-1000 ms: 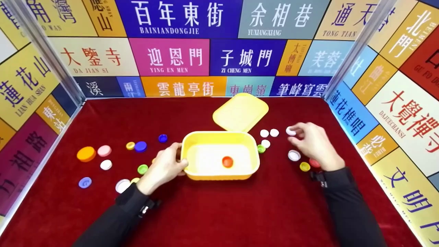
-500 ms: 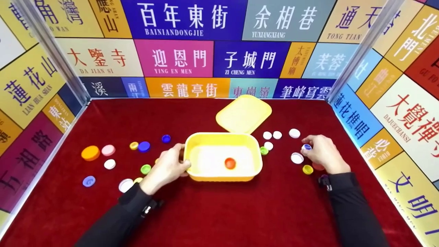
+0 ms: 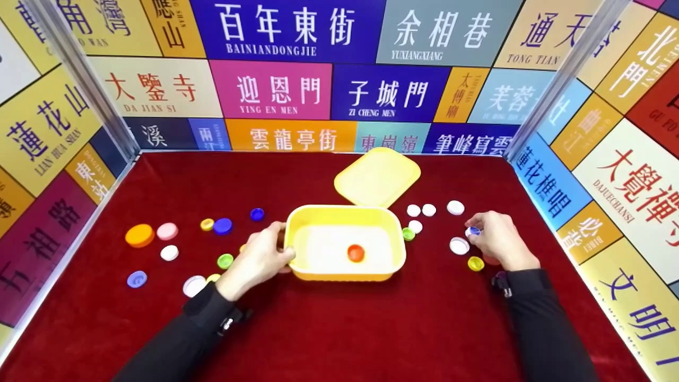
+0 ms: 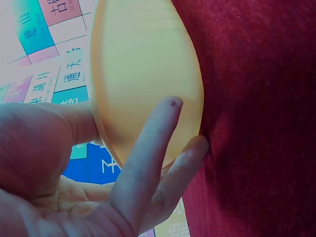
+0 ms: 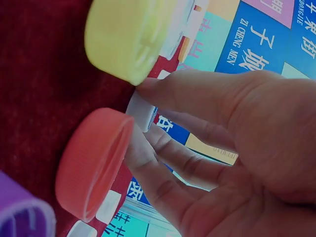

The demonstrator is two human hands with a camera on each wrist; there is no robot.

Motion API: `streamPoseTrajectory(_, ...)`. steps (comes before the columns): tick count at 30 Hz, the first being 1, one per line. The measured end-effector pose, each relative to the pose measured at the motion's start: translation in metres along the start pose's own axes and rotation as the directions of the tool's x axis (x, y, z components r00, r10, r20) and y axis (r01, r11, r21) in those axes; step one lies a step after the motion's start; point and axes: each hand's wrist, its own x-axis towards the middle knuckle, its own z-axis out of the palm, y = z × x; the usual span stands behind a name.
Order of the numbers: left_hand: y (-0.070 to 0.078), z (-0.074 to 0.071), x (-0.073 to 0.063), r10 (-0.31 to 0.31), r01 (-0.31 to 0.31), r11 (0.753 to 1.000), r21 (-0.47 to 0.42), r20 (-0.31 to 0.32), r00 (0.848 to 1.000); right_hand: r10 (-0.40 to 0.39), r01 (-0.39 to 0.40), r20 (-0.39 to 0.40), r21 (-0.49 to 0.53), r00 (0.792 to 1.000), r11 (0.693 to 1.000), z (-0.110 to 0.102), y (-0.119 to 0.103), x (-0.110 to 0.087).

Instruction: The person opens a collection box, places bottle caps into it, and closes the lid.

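A yellow plastic box (image 3: 395, 249) stands mid-table with one red bottle cap (image 3: 356, 253) inside. My left hand (image 3: 260, 254) holds the box by its left end, thumb over the rim and fingers along the outer wall, as the left wrist view shows. At the right, my right hand (image 3: 501, 241) pinches a small white-and-blue bottle cap (image 5: 141, 112) between thumb and fingertips, low over the cloth. Around that hand lie a white cap (image 3: 459, 245), a yellow cap (image 5: 121, 42), a red cap (image 5: 91, 163) and a purple cap (image 5: 27, 217).
Behind the box lies its pale yellow lid (image 3: 377, 178). Several white caps and a green cap (image 3: 408, 234) sit right of it. Loose caps spread over the left side, among them an orange one (image 3: 139, 236) and a blue one (image 3: 223, 226). Printed panels enclose the red cloth (image 3: 339, 329).
My right hand has let go of a white cap, which now lies on the cloth, and moved nearer to pinch the white-and-blue cap. My left hand keeps its hold on the box.
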Motion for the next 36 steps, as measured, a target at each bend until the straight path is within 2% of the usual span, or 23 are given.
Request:
streamPoseTrajectory(7, 0.000, -0.001, 0.000, -0.003, 0.003, 1.000, 0.005, 0.003, 1.000, 0.005, -0.005, -0.008, 0.015, 1.000, 1.000, -0.003, -0.002, 0.001)
streamPoseTrajectory(13, -0.001, 0.000, 0.001, -0.008, 0.008, 1.000, -0.021, 0.008, 1.000, -0.013, 0.014, -0.054, 0.030, 0.998, 0.999, -0.005, -0.008, 0.000)
streamPoseTrajectory(23, 0.000, 0.000, 0.001, -0.002, 0.002, 1.000, -0.027, 0.008, 1.000, -0.078, 0.083, -0.123, 0.042, 0.989, 0.996, -0.010, -0.041, -0.005)
streamPoseTrajectory(31, 0.000, 0.000, -0.002, -0.003, 0.003, 0.999, -0.049, 0.012, 1.000, -0.218, 0.228, -0.199, 0.027, 0.955, 0.973, -0.012, -0.080, -0.016)
streamPoseTrajectory(36, 0.001, 0.000, -0.001, 0.000, 0.001, 0.999, -0.046, 0.018, 1.000, -0.304, 0.320, -0.204, 0.051, 0.931, 0.946, -0.009, -0.111, -0.017)
